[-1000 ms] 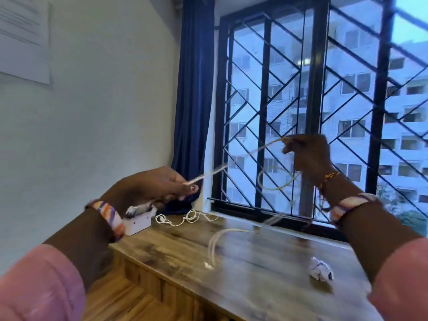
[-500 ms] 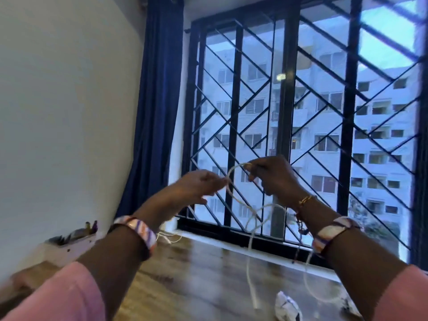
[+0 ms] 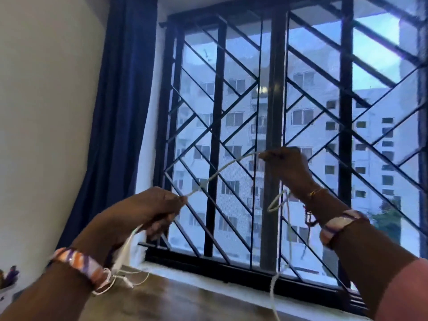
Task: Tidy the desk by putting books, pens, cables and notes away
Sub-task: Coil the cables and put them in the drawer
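Observation:
A thin white cable (image 3: pixel 222 169) stretches in an arc between my two raised hands, in front of the window. My left hand (image 3: pixel 148 210) pinches one part of it, and a length hangs down below that hand. My right hand (image 3: pixel 286 162), higher and to the right, pinches the other part at its fingertips. Below it the cable forms a loop (image 3: pixel 276 203) and trails down to the wooden desk (image 3: pixel 190 302). Another white cable (image 3: pixel 129 280) lies on the desk near my left wrist.
A white pen holder (image 3: pixel 7 286) with pens stands at the far left edge. A barred window (image 3: pixel 275 112) and a blue curtain (image 3: pixel 115 112) rise behind the desk. The white wall (image 3: pixel 46 112) is on the left.
My hands have moved apart, left lower and right higher, so the cable now spans between them. The view has tilted up, and the crumpled paper on the desk is out of sight.

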A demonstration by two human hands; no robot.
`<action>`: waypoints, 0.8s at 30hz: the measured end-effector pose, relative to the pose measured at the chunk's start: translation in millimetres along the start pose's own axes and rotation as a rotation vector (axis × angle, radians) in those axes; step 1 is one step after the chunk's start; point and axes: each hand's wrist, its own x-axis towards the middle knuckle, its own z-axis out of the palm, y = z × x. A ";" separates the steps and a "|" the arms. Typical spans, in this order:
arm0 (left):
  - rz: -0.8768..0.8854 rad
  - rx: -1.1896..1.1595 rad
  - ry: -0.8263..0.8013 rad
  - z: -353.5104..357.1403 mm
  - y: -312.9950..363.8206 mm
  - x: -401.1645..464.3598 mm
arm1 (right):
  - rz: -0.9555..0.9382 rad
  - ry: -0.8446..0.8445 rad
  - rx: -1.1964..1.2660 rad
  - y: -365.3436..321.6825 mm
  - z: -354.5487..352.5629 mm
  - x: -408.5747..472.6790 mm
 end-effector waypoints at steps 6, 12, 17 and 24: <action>0.184 -1.095 0.236 -40.3 -2.9 42.4 | -0.023 -0.089 0.020 14.5 31.2 28.4; 0.362 -1.534 0.739 -80.3 20.1 53.9 | -0.118 -0.303 -0.150 -10.3 61.4 15.6; 0.175 -0.802 1.184 -92.8 35.0 42.9 | -0.315 -0.411 -0.254 -51.8 63.6 -14.4; 0.324 0.929 1.051 -74.6 4.0 2.0 | -0.432 -0.158 -0.526 -101.2 24.1 -53.9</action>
